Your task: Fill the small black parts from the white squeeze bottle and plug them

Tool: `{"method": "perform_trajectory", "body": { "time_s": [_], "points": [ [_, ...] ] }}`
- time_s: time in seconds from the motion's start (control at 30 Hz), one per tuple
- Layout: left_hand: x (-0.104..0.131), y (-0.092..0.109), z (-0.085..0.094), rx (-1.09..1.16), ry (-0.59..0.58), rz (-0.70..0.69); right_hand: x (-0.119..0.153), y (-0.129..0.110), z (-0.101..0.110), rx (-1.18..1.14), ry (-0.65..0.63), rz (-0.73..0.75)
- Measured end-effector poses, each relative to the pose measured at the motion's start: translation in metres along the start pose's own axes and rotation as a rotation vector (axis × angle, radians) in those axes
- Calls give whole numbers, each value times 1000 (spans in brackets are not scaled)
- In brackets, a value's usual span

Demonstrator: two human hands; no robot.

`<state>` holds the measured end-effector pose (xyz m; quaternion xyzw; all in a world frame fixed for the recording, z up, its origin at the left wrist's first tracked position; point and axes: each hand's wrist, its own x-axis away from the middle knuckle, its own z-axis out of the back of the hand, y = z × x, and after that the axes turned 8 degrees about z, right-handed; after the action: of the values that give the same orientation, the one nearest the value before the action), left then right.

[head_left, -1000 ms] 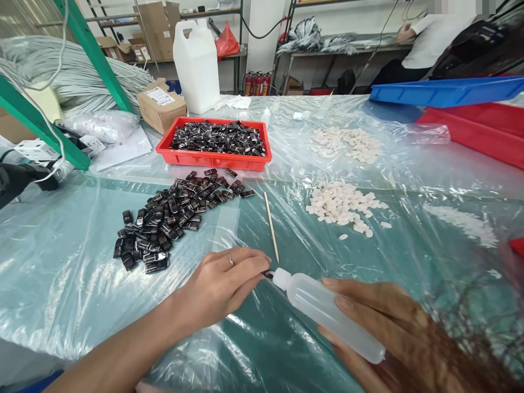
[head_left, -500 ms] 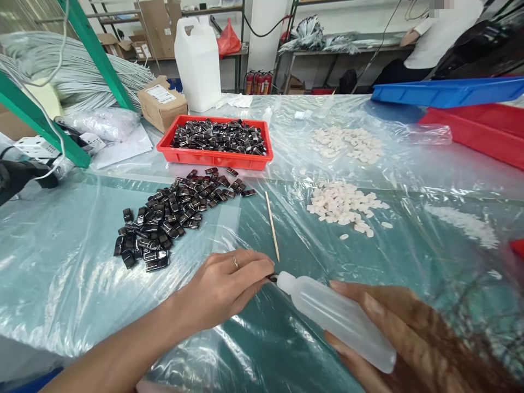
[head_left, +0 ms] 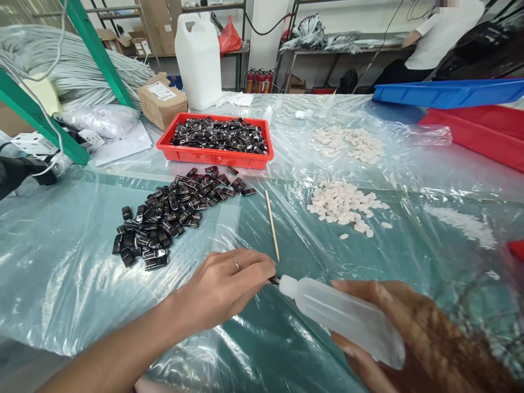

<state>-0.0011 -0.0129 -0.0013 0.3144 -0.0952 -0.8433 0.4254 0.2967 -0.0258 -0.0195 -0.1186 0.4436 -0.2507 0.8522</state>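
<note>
Fingers (head_left: pixel 262 273) pinch black piece (head_left: pixel 273 279) at squeeze bottle (head_left: pixel 344 319) nozzle.

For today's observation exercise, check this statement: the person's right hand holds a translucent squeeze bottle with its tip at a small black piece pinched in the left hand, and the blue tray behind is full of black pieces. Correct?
Not quite. In the head view the tray full of black pieces is red, not blue. The rest stands: the right hand holds the squeeze bottle, its tip at the small black piece pinched in the left hand.
</note>
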Motion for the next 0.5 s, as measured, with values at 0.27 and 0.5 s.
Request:
{"method": "perform_trajectory", "body": {
  "time_s": [0.27, 0.5],
  "points": [
    [0, 1, 2, -20, 0, -2, 30, 16, 10, 281, -167, 195],
    [-2, 2, 2, -38, -22, 2, 30, 15, 6, 308, -129, 203]
  ]
}}
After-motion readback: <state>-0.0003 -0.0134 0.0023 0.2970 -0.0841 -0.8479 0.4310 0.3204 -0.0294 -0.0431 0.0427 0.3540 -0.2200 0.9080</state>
